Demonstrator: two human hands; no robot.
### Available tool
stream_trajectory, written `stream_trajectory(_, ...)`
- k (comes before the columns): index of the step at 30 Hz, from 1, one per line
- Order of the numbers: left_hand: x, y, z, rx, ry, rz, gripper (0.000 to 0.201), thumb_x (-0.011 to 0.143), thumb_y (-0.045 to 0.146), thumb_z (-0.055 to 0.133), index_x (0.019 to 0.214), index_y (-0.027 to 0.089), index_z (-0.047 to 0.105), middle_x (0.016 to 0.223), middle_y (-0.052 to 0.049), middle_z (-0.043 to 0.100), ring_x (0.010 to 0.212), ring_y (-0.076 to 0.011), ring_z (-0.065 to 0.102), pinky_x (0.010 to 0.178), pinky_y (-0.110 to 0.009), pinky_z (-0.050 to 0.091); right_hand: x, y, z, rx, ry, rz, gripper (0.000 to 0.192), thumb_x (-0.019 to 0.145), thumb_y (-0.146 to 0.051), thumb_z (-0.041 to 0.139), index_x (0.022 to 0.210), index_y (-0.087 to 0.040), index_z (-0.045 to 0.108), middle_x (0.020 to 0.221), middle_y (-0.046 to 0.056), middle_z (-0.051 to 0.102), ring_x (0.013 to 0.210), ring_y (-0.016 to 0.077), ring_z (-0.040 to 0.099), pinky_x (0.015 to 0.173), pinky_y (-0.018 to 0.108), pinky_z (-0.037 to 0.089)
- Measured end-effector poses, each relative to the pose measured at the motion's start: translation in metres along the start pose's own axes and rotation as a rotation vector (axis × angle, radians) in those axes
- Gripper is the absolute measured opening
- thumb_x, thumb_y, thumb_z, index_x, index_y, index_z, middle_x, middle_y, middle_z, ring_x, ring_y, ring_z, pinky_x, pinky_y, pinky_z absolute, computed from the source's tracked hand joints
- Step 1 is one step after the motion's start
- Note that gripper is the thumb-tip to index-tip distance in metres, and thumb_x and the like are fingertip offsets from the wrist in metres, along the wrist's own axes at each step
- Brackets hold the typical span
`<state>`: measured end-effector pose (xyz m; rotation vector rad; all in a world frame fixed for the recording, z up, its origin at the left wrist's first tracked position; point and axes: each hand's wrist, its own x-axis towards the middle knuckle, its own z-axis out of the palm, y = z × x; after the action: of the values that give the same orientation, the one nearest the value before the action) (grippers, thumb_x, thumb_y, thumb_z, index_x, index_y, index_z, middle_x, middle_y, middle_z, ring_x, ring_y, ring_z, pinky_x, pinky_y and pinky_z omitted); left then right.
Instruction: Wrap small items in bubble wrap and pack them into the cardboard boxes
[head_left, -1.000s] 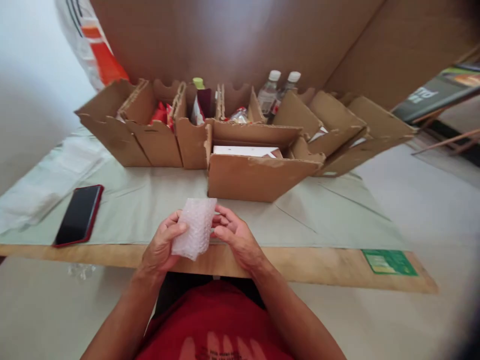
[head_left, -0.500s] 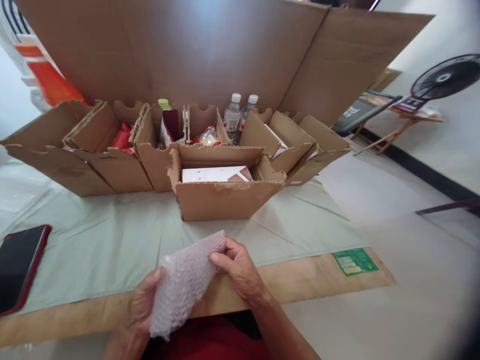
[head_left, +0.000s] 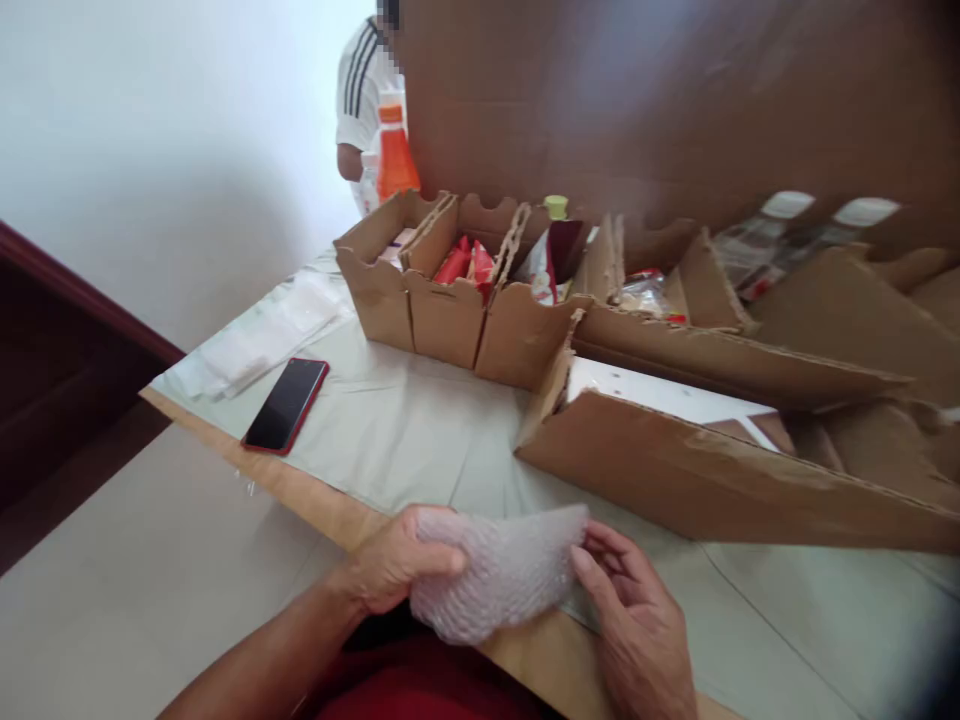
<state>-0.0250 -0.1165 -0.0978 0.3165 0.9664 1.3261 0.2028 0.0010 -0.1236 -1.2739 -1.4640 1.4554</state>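
While gripping one end of the bubble wrap (head_left: pixel 499 575) between thumb and fingers of the left hand (head_left: pixel 397 560), pinching its other end between thumb and fingers of the right hand (head_left: pixel 645 620). Holding it over the near edge of the tabletop (head_left: pixel 420 425), on this side of the long cardboard box (head_left: pixel 712 490). Seeing a phone (head_left: pixel 286 405) lying flat to the left, and a row of smaller boxes (head_left: pixel 446 325) farther back, with red packets (head_left: pixel 454 262) in one.
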Motion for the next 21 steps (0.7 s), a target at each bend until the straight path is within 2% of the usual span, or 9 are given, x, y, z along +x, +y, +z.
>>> stream_trajectory(3,-0.028,0.042,-0.028,0.036,0.284,0.252,0.033,0.062,0.039,0.095,0.086,0.018,0.083,0.084,-0.008,0.08,0.076,-0.0223,0.073,0.07,-0.031,0.06,-0.002,0.004,0.006,-0.115,0.026,-0.114,0.045,0.087,-0.058,0.075,0.112,-0.02,0.074,0.107,0.013,0.082,0.094,0.026,0.08,0.075,0.031,0.066)
stream_trajectory(6,-0.053,0.108,-0.061,0.182,0.649,0.648,0.019,0.07,0.031,0.087,0.085,0.021,0.082,0.09,-0.005,0.082,0.078,-0.0224,0.073,0.065,-0.031,0.062,-0.005,0.012,0.005,-0.313,-0.029,-0.177,0.04,0.091,-0.057,0.069,0.109,-0.021,0.077,0.108,0.011,0.082,0.092,0.0252,0.081,0.08,0.032,0.066)
stream_trajectory(8,-0.058,0.157,-0.082,0.352,0.839,0.932,0.011,0.076,0.021,0.077,0.087,0.019,0.079,0.092,-0.001,0.081,0.086,-0.0202,0.073,0.071,-0.029,0.062,-0.007,0.016,0.004,-0.432,-0.035,-0.261,0.037,0.093,-0.055,0.067,0.106,-0.023,0.079,0.11,0.009,0.082,0.097,0.0256,0.08,0.087,0.034,0.066)
stream_trajectory(10,-0.048,0.205,-0.103,0.527,1.033,1.131,0.016,0.08,0.011,0.07,0.096,0.014,0.074,0.095,0.001,0.078,0.083,-0.0153,0.069,0.075,-0.028,0.062,-0.008,0.018,0.004,-0.512,-0.041,-0.354,0.033,0.095,-0.053,0.064,0.102,-0.024,0.079,0.11,0.008,0.082,0.1,0.026,0.079,0.092,0.036,0.065)
stream_trajectory(12,-0.024,0.243,-0.121,0.744,1.224,1.113,0.027,0.09,0.011,0.062,0.117,0.008,0.064,0.109,0.0,0.075,0.089,-0.012,0.067,0.089,-0.032,0.062,-0.008,0.019,0.005,-0.569,-0.057,-0.424,0.03,0.097,-0.049,0.063,0.101,-0.025,0.079,0.108,0.006,0.082,0.1,0.0258,0.079,0.093,0.037,0.065)
stream_trajectory(13,-0.009,0.257,-0.129,0.805,1.208,1.047,0.033,0.094,0.015,0.062,0.125,0.005,0.059,0.114,-0.002,0.074,0.096,-0.0136,0.067,0.097,-0.037,0.06,-0.008,0.019,0.006,-0.592,-0.061,-0.45,0.029,0.098,-0.048,0.062,0.101,-0.025,0.079,0.108,0.006,0.082,0.099,0.0255,0.08,0.092,0.037,0.065)
stream_trajectory(17,0.042,0.278,-0.15,0.984,0.934,0.78,0.052,0.09,0.035,0.074,0.128,0.002,0.061,0.125,-0.01,0.074,0.114,-0.0204,0.068,0.11,-0.04,0.051,-0.008,0.019,0.006,-0.672,-0.068,-0.518,0.025,0.101,-0.043,0.061,0.104,-0.025,0.078,0.109,0.005,0.082,0.099,0.025,0.08,0.091,0.036,0.066)
stream_trajectory(19,0.045,0.275,-0.163,1.126,0.812,0.639,0.069,0.084,0.036,0.079,0.142,0.006,0.057,0.141,-0.016,0.067,0.124,-0.0255,0.066,0.112,-0.043,0.049,-0.008,0.02,0.005,-0.691,-0.085,-0.536,0.022,0.102,-0.039,0.06,0.107,-0.025,0.077,0.111,0.005,0.082,0.1,0.0245,0.079,0.093,0.036,0.065)
stream_trajectory(21,0.03,0.27,-0.183,1.328,0.842,0.521,0.084,0.083,0.038,0.078,0.157,0.015,0.045,0.155,-0.018,0.058,0.131,-0.031,0.062,0.115,-0.049,0.046,-0.006,0.022,0.004,-0.691,-0.102,-0.562,0.021,0.102,-0.036,0.06,0.108,-0.025,0.076,0.11,0.005,0.081,0.099,0.0239,0.08,0.093,0.035,0.065)
